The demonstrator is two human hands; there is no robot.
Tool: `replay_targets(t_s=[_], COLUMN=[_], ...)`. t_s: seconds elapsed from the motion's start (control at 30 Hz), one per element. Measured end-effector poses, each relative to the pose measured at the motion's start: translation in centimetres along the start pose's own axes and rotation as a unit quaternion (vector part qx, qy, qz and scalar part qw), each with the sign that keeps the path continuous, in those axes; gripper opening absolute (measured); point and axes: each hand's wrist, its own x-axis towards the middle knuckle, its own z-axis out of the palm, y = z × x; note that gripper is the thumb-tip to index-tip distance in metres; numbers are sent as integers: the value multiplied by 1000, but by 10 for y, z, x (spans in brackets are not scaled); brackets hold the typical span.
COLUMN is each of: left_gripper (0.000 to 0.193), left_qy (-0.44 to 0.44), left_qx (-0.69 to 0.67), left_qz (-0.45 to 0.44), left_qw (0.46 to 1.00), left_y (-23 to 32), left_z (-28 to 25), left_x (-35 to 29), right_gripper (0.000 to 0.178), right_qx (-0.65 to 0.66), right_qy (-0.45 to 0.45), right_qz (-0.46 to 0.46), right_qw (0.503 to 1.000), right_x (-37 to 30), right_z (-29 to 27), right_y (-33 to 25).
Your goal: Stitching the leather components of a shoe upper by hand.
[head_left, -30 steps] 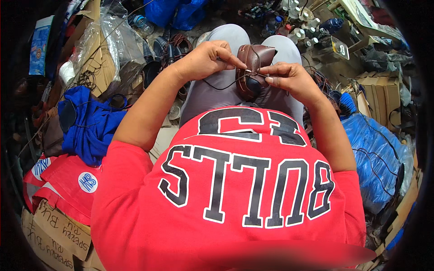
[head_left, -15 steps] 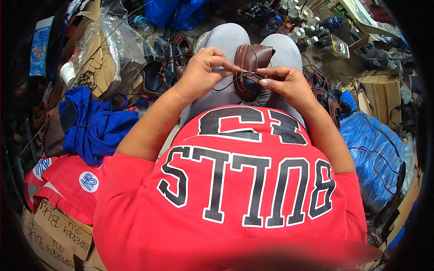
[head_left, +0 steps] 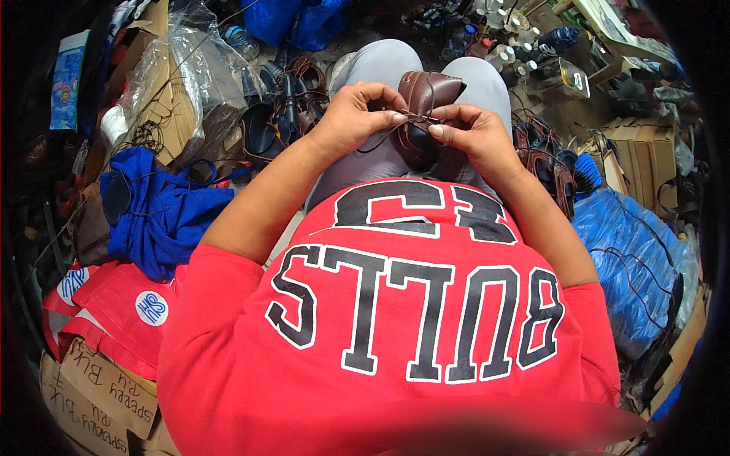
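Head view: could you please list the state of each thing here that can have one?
Shoe: upright on the lap, held by both hands.
Lace: pinched at the shoe, slack loop hanging.
Left hand: shut on the lace.
Right hand: shut on the lace.
Blue cloth: crumpled in a heap.
Clear plastic bag: crinkled over cardboard.

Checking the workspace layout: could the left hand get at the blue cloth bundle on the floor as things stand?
Probably yes. The blue cloth bundle lies uncovered beside the left arm, but the left hand now pinches a lace on the brown shoe.
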Motion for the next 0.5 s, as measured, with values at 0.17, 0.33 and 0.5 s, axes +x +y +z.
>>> replay_targets(t_s=[0.17,0.33,0.5], left_gripper=[17,13,11], left_qy=[-16,-27,13], left_qx=[-34,5,236], left_qz=[-6,12,207], left_qw=[999,1000,949], left_y=[1,4,2], left_z=[8,10,2], left_x=[3,20,35], right_gripper=[13,12,11], right_qx=[42,-7,-51], right_qy=[16,13,-18], right_qz=[-20,-75,-81], right_qw=[999,997,995], right_x=[5,13,21], right_z=[3,-4,-21], right_y=[2,3,1])
